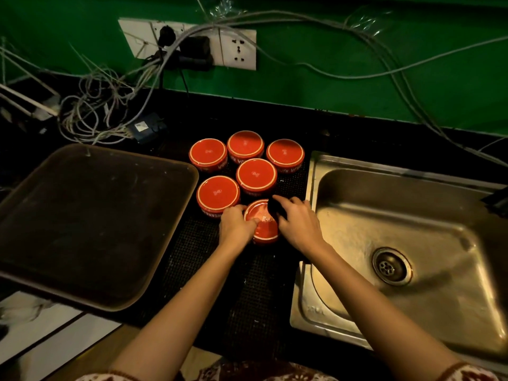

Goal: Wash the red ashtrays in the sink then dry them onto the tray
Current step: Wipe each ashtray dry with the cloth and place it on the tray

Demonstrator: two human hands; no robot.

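1. Green wall backs a black surface; a socket plate is fixed at 11 o'clock on the wall, with tangled cables trailing down to the surface at 10 o'clock.
2. A black mat lies mid-surface. A tray sits at its 9 o'clock and a steel sink at its 3 o'clock.
3. Five ashtrays, red, stand base-up in a close cluster on the far end of the mat.
4. A sixth ashtray sits on the mat at 6 o'clock of that cluster, just beside it, between tray and sink.
5. Left hand: fingers clasped round the sixth ashtray's 9 o'clock side, thumb over its top face.
6. Right hand: fingers curled over a dark cloth, holding it against the same ashtray at its 1 o'clock edge.
7. Whether this ashtray is lifted clear of the mat cannot be told.
8. Patterned sleeves show at 6 o'clock.
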